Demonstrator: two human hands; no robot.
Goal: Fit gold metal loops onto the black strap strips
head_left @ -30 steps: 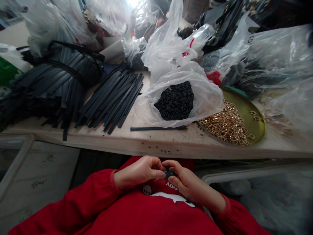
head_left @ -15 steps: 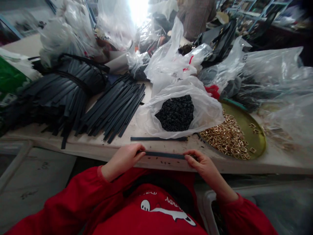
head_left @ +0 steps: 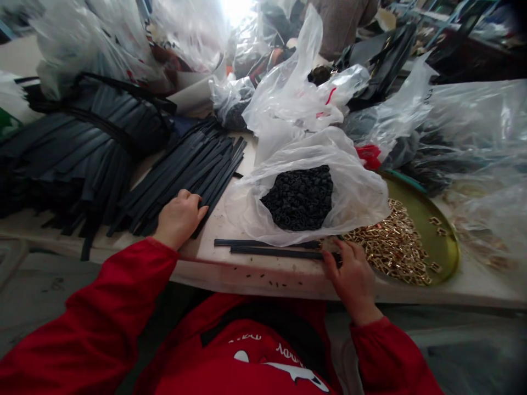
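Note:
My left hand (head_left: 180, 218) is on the lower end of the loose pile of black strips (head_left: 187, 164), its fingers curled closed over the strips there; the fingertips are partly hidden. At the table's front, my right hand (head_left: 349, 273) pinches the right end of a flat black strip (head_left: 275, 253) between thumb and fingers. That strip lies just in front of a second black strip (head_left: 247, 243), almost parallel to it. Gold buckles (head_left: 401, 247) are heaped on a round, olive-gold tray (head_left: 447, 249) right beside my right hand.
An open plastic bag (head_left: 242, 206) of small black loops (head_left: 300, 197) stands behind the two strips. A tied bundle of black strips (head_left: 94, 137) lies at the left. Plastic bags (head_left: 288, 93) crowd the back. Tiny scraps (head_left: 275, 283) dot the table's front edge.
The strip stretched between both hands now lies on the table by the other one. My left hand let go of it and moved left to the pile; my right hand moved slightly right.

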